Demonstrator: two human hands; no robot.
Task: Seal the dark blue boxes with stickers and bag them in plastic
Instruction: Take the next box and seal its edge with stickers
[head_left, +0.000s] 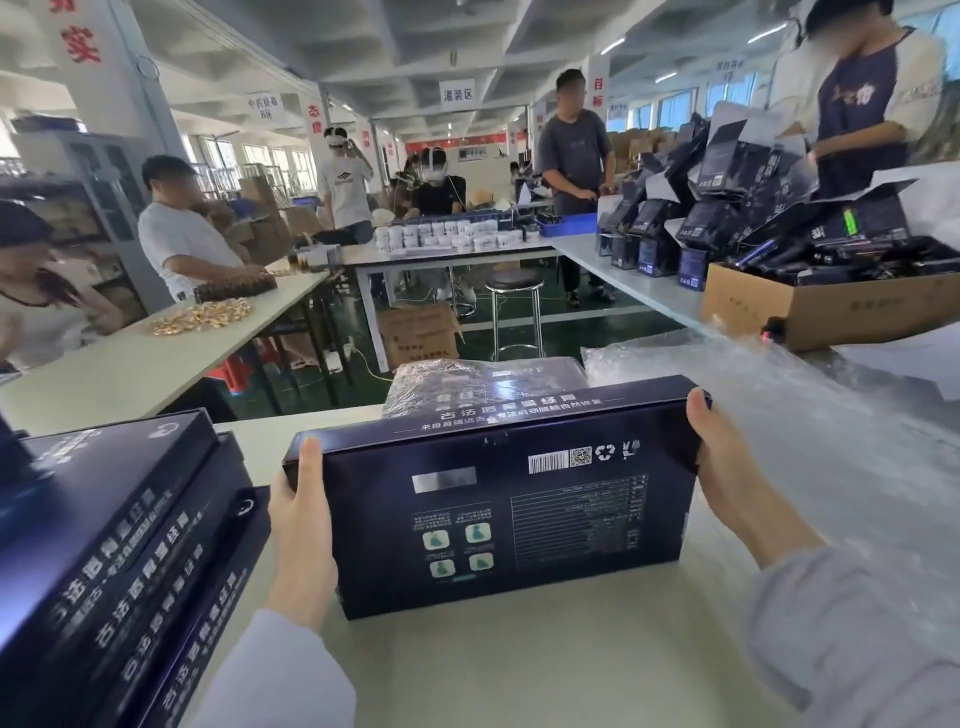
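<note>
left hand (301, 525): grips the box's left edge, thumb flat on the printed face, fingers hidden behind
right hand (727, 467): grips the right edge, thumb hooked over the top corner
dark blue box (498, 519): between both hands, tipped up over the pale table (519, 670), just in front of a plastic-wrapped box (483, 382)
print: barcode, QR code, recycling mark, four green icons (small text unreadable)
left stack (114, 545): same boxes, white Chinese lettering
ceiling sign (458, 94): 灌装区

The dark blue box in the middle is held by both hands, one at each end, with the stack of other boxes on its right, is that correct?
Not quite. The head view shows the stack of boxes on the left of the dark blue box, not its right. The left hand and right hand do hold it, one at each end.
</note>
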